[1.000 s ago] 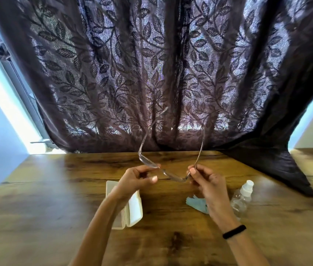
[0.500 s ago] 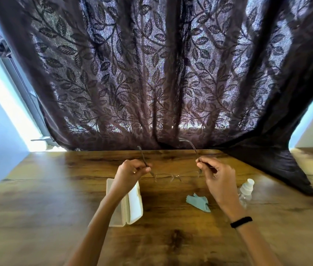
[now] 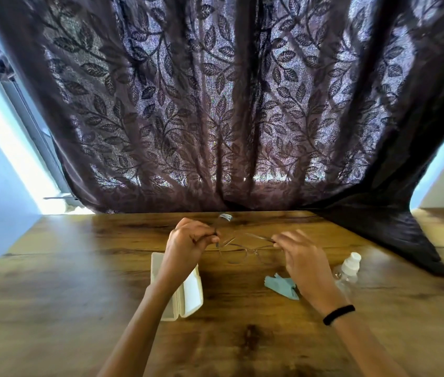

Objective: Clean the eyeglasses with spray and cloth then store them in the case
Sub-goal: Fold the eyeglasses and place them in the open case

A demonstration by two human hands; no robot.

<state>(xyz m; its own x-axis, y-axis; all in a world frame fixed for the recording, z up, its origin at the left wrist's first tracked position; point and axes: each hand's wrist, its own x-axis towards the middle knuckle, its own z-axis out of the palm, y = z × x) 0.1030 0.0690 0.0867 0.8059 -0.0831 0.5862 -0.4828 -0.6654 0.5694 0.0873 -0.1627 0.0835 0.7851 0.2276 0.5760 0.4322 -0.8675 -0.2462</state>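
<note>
Thin clear-framed eyeglasses (image 3: 242,250) hang low over the wooden table (image 3: 79,295), lenses facing me. My left hand (image 3: 188,242) pinches the left temple and my right hand (image 3: 301,254) pinches the right one. An open white case (image 3: 188,292) lies under my left wrist. Beside my right hand a small teal cloth (image 3: 280,285) lies crumpled on the table. A clear spray bottle (image 3: 348,270) with a white cap stands to the right of my right hand.
A dark leaf-patterned curtain (image 3: 215,104) hangs along the table's far edge, and its right end drapes onto the tabletop (image 3: 395,235). A bright window strip (image 3: 11,148) and a pale wall are at the left.
The glasses came down from raised in front of the curtain to just above the table. Both hands lowered with them, and the temples are folding inward.
</note>
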